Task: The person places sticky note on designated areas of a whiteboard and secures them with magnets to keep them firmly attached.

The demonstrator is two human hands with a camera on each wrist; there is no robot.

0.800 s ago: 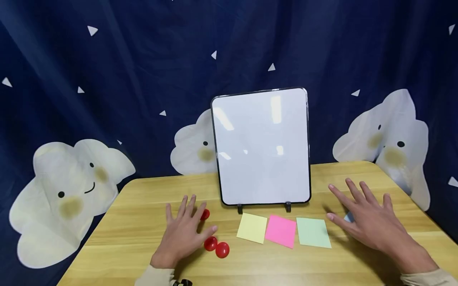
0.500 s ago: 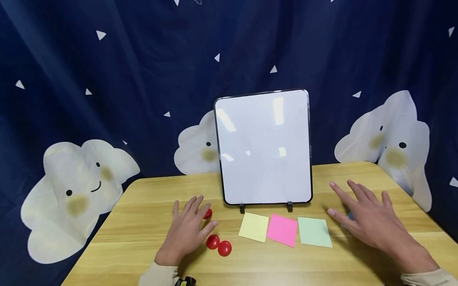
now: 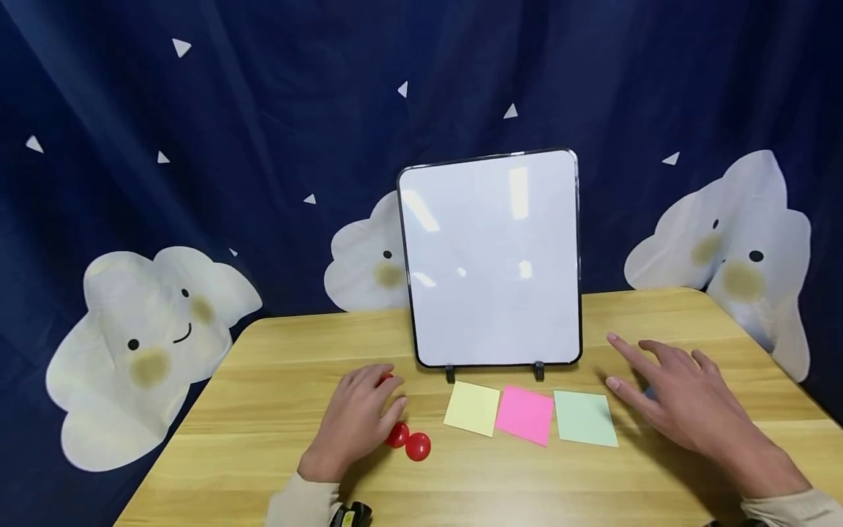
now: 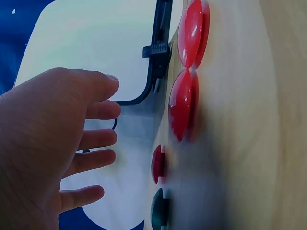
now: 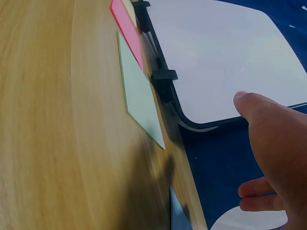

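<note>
My left hand (image 3: 356, 417) hovers over the table's left half, fingers loosely bent and holding nothing. Just right of its thumb lie two red domed magnets (image 3: 418, 446) side by side, touching or nearly so. Another red magnet (image 4: 157, 164) and a dark green magnet (image 4: 158, 209) show beyond them in the left wrist view; the head view hides the green one behind the hand. On the right, my right hand (image 3: 691, 399) is held above the table with fingers spread and slightly bent, also holding nothing. Beneath it, a blue sticky note (image 5: 179, 213) is mostly hidden.
A blank whiteboard (image 3: 494, 263) stands upright on black feet at the back of the wooden table (image 3: 500, 483). Before it lie a yellow note (image 3: 472, 408), a pink note (image 3: 525, 415) and a green note (image 3: 585, 417) in a row. A dark blue curtain (image 3: 263, 95) hangs behind.
My left hand has shifted right, its fingers bending more and drawing closer to the red magnets. The right hand's fingers have bent slightly. The head view has tilted a little.
</note>
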